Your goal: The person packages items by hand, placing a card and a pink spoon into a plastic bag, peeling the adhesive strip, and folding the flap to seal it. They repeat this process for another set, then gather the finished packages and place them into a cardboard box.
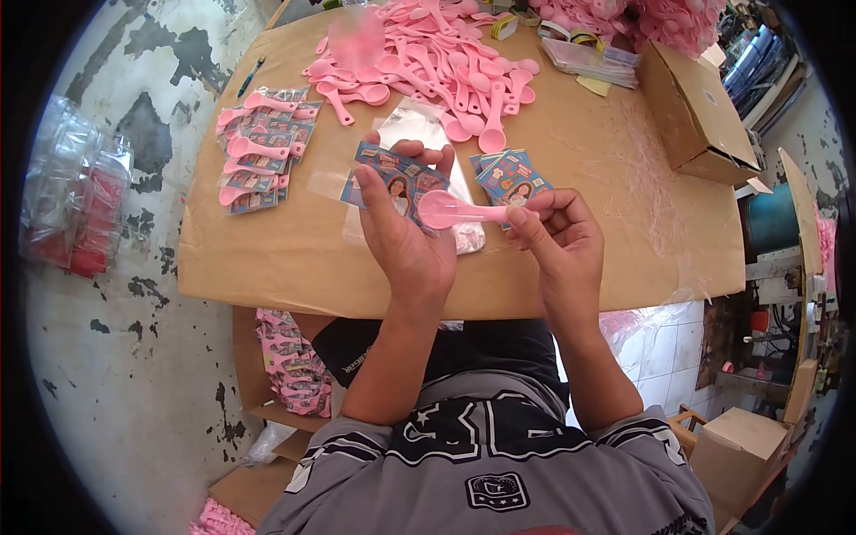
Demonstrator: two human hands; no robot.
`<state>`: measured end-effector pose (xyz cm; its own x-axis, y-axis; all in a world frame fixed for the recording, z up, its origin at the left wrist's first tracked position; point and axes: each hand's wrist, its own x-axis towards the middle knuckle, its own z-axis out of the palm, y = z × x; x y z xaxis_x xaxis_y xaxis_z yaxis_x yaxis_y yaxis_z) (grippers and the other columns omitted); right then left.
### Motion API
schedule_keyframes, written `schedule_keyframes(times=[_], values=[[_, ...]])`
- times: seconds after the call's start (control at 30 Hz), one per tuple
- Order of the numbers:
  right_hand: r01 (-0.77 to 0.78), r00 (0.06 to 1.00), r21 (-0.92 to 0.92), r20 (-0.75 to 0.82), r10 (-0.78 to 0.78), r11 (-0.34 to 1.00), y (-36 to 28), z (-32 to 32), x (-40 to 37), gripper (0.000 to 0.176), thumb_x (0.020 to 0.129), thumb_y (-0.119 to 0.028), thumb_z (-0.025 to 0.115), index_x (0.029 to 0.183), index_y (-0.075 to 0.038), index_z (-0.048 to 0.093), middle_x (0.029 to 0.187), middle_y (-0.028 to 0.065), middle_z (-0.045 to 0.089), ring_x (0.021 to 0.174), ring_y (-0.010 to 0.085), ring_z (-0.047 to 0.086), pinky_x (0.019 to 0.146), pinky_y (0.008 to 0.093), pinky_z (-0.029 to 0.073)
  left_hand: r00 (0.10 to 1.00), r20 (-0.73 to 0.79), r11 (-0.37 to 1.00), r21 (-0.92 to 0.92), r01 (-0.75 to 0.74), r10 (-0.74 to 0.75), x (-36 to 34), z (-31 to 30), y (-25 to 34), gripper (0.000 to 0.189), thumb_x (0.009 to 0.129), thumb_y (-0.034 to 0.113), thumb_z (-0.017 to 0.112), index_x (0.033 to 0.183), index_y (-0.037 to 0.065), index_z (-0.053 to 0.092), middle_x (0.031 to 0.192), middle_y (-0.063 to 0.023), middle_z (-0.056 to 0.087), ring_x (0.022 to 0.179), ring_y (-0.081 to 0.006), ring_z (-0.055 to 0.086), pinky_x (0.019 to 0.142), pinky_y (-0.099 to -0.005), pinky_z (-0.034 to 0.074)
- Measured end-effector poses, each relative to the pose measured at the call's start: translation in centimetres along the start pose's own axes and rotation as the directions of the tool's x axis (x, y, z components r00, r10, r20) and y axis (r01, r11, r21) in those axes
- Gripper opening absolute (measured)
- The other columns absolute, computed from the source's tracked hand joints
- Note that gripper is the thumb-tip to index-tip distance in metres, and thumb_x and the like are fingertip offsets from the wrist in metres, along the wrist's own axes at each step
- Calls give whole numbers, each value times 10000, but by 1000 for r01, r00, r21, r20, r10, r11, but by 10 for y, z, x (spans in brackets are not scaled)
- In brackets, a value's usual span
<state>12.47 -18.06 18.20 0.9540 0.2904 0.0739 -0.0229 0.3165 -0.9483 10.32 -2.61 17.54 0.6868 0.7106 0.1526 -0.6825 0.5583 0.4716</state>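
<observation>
Pink spoon (455, 211), printed card (392, 178), lettering illegible

The pink plastic spoon (455, 211) is a one-piece moulded item with a round, shallow bowl and a straight handle. It lies roughly horizontal, bowl to the left, handle end pinched in the right hand (557, 245). The printed card (397, 183) is rectangular, blue-bordered, with a drawn figure. It is tilted, gripped between thumb and fingers of the left hand (406, 241). The spoon bowl overlaps the card's right edge.
</observation>
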Motion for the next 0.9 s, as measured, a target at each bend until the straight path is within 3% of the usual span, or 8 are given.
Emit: schedule_keyframes(times=[0.13,0.27,0.43,0.63,0.67,0.73,0.83,0.9], values=[[33,999,-23,-21,-33,999,-1,-10,1,155,981,-53,745,1063,6,627,1000,82,705,884,123,706,781,249,574,1000,-7,999,-43,13,-13,4,-4,1,507,1097,424,544,1459,81,456,1191,-124,637,1135,-231,639,1149,-533,496],[-79,997,1,26,79,997,-11,-7,-3,155,990,-49,728,1083,29,632,1019,103,717,915,145,723,813,274,605,998,-54,997,-63,36,-39,1,6,3,496,1099,412,545,1460,85,450,1206,-123,632,1152,-232,637,1143,-552,500],[-143,984,40,116,138,989,-11,12,-8,185,991,-50,726,1121,25,616,1036,105,720,910,143,719,796,268,595,985,45,984,-60,169,-166,-8,7,0,471,1101,397,548,1443,88,454,1205,-107,628,1110,-210,639,1107,-524,533],[26,988,-49,152,-18,998,8,8,0,357,946,-56,778,1209,-52,536,1020,38,661,904,78,635,763,239,515,883,112,876,-118,467,-455,-23,8,5,477,1120,361,512,1509,106,407,1220,-101,621,1164,-223,652,1061,-475,584],[54,988,-79,150,-41,995,11,8,-1,372,932,-52,787,1206,-58,535,1031,29,650,916,76,627,766,240,510,872,140,870,-96,483,-469,-23,5,6,481,1129,330,493,1530,86,388,1303,-126,616,1256,-256,630,1083,-467,573],[106,985,-134,152,-86,985,13,9,-3,403,904,-44,806,1200,-69,534,1053,12,628,940,71,609,771,240,501,857,117,856,-81,511,-501,-21,7,9,479,1125,315,505,1526,70,411,1340,-144,619,1270,-271,633,1018,-444,606],[281,959,-403,160,-235,871,9,10,-6,523,855,-57,841,1282,-61,539,1156,46,608,975,110,612,782,261,495,830,149,832,-69,551,-537,-19,10,17,463,1123,288,512,1510,45,437,1395,-165,603,1314,-288,612,1017,-436,606],[442,896,-471,201,-395,763,2,15,-5,629,814,-72,858,1351,-56,530,1251,94,590,1043,166,615,827,296,508,814,160,816,-71,573,-558,-18,10,21,453,1121,270,516,1498,28,446,1423,-179,589,1341,-298,595,1047,-442,588]])
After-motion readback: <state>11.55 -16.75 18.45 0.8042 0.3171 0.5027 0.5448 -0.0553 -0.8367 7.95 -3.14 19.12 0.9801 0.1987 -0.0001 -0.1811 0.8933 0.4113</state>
